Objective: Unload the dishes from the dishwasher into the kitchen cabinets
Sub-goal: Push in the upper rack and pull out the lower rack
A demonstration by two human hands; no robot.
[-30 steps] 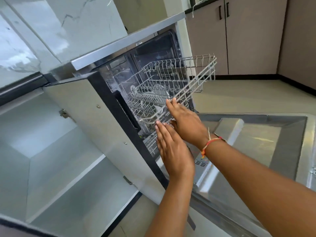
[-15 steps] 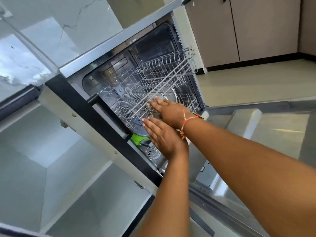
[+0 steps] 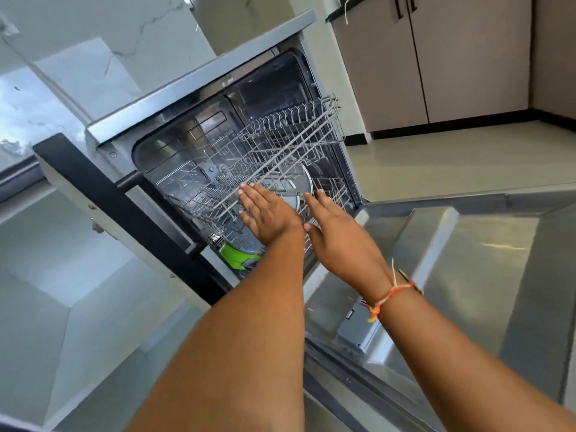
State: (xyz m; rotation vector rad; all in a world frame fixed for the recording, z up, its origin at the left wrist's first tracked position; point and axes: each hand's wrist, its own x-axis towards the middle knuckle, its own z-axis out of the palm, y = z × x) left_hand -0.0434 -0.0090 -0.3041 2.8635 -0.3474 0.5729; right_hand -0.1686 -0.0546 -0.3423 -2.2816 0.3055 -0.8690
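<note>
Resting flat with fingers straight and together, left hand (image 3: 268,215) and right hand (image 3: 339,233) seemingly touch the upper rack (image 3: 280,157).

Both forearms are bare, with no sleeves in view. The right wrist wears a thin thread band (image 3: 393,293) of red, orange and yellow strands, knotted, with loose pale ends sticking up and a yellow tuft hanging below. The left hand (image 3: 268,213) and right hand (image 3: 339,236) carry no rings; nails are short.
</note>
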